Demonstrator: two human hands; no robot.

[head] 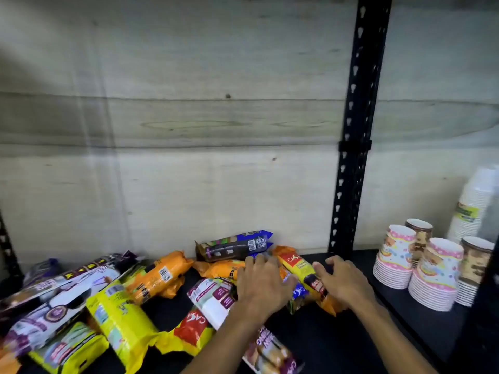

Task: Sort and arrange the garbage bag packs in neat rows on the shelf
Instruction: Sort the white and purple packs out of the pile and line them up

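Garbage bag packs lie jumbled on the black shelf (337,346). An orange pack (158,276) sits mid-left, a yellow pack (118,319) in front of it, and a white-and-maroon pack (213,298) in the middle. A blue-ended dark pack (235,245) rests against the back wall. My left hand (262,284) lies flat, fingers spread, over the central packs. My right hand (341,283) presses against the side of an orange-and-yellow pack (295,268) that runs diagonally. Neither hand visibly closes around a pack.
A black perforated upright (353,147) stands at the back right. Beyond it are stacks of printed paper cups (394,257) and a tall white cup stack (472,206). A pale wooden wall (189,130) backs the shelf. More purple-and-white packs (54,295) crowd the left.
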